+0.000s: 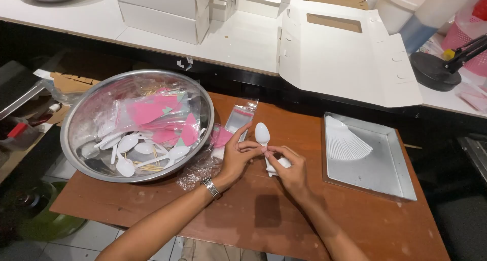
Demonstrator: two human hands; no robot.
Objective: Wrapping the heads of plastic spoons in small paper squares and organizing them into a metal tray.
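Observation:
My left hand [237, 157] and my right hand [290, 168] meet over the brown table [253, 215]. Together they pinch a white plastic spoon [262, 133] by its handle, bowl pointing away from me. A folded white napkin [276, 164] is tucked under my right fingers against the handle. A small clear plastic sleeve [239, 118] lies just left of the spoon, by my left fingers. A watch sits on my left wrist.
A big steel bowl [76, 144] at left holds packed sets of white spoons, pink napkins and toothpicks. A metal tray [390, 169] at right carries fanned white spoons [345, 141]. An open white cardboard box [345, 58] and stacked boxes stand behind.

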